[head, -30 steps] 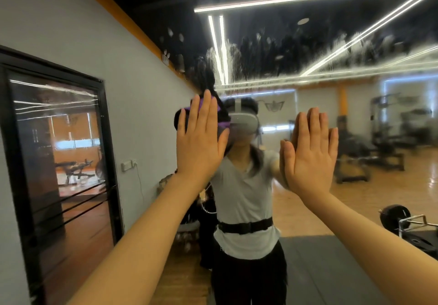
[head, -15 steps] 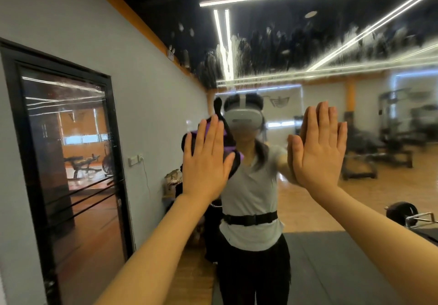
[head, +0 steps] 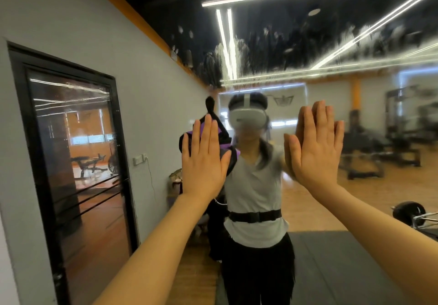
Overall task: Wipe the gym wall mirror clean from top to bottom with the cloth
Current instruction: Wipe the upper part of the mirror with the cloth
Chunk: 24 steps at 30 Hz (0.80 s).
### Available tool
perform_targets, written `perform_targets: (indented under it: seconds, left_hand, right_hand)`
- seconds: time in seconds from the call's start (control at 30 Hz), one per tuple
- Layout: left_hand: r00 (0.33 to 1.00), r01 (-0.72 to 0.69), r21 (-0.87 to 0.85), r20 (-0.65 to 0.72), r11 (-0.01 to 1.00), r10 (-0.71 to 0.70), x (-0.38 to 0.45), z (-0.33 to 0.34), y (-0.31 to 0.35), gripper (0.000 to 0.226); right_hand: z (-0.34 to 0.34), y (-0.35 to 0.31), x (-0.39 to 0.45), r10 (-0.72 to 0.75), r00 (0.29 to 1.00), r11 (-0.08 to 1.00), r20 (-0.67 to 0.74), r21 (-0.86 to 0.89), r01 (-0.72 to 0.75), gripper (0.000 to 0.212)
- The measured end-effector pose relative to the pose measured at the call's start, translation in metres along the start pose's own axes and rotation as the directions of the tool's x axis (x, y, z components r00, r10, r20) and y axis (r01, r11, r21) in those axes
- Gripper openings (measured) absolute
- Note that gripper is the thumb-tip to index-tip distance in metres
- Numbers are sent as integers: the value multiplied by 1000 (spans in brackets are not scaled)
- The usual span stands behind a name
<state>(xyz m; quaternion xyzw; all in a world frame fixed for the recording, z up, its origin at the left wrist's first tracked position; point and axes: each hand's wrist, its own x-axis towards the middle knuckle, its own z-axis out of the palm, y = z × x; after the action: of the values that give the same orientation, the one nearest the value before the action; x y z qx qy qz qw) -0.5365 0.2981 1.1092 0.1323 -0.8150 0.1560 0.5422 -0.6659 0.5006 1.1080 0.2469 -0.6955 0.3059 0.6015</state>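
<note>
The gym wall mirror (head: 336, 205) fills the centre and right of the head view and shows my own reflection. Streaky white smears (head: 272, 46) cover its upper band. My left hand (head: 203, 160) presses a purple and black cloth (head: 226, 142) flat against the glass at chest height, fingers straight and pointing up. Most of the cloth is hidden behind that hand. My right hand (head: 316, 145) lies flat on the glass to the right, fingers straight, holding nothing.
A black-framed glass door (head: 78, 162) stands in the grey wall to my left, with a wall switch (head: 139, 160) beside it. The mirror reflects a barbell (head: 410, 213) on a dark floor mat and gym machines (head: 400, 136) further back.
My left hand has slid a little down the glass with the cloth, from head height of the reflection to below it. The right hand has stayed flat on the mirror.
</note>
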Motion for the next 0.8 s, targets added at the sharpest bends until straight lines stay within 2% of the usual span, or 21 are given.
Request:
perform_targets:
  seconds: [0.13,0.3,0.43,0.63,0.8]
  left_hand:
    - [999,22,71,35,997,-24,-39,10,-5,71]
    - [997,-35,97,65,995,29,-35,7,-16,71]
    - [998,7,31,59,999,-9,5,-9,-39,72]
    - [1000,20,-32,-4,999,-20,87,-42,-68,72]
    - [997,11,-74,-74,997,-17,125,-54,-77,66]
  right_hand:
    - [5,-19,-16,-282,958,959,45,32,281,66]
    - [16,-59,-26,-328,945,938,14,128,323,63]
    - [27,-82,-25,-449,893,887,14,128,444,62]
    - [41,-113,-19,-300,954,950,13,96,297,63]
    - [49,-116,-21,-281,959,960,38,10,281,64]
